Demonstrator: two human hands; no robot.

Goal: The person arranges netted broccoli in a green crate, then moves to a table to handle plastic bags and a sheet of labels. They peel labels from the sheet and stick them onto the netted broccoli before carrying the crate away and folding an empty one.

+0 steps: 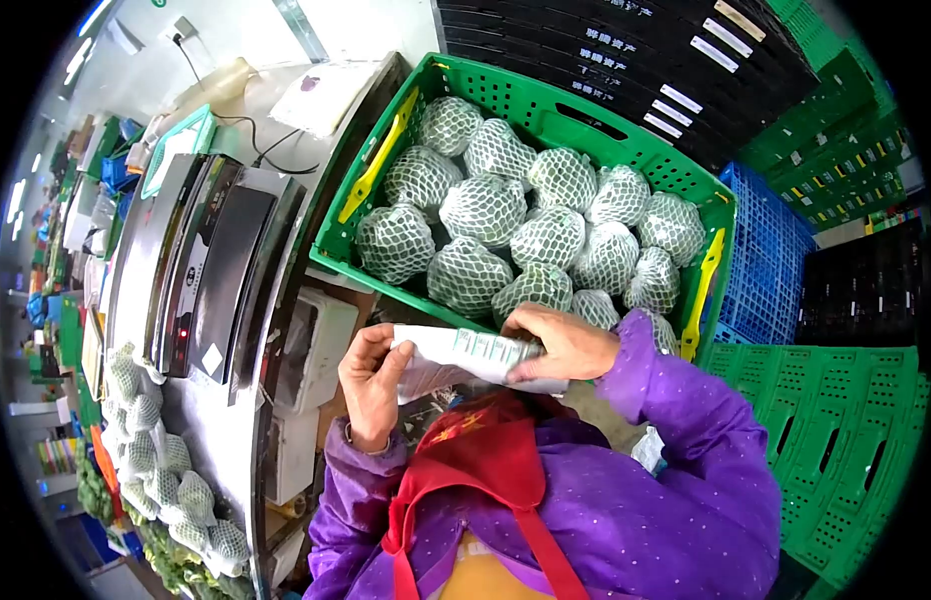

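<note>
just two hands (376,375) (566,345) holding one label sheet (466,358) by one green crate (546,115)

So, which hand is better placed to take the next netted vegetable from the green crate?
Probably the right hand: it is by the near rim of the green crate, close to a netted vegetable. The left hand is farther away. Both grip the label sheet.

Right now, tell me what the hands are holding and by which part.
Both hold one white printed sheet or bag: the left hand pinches its left end, the right hand grips its right end, above the green crate.
</note>
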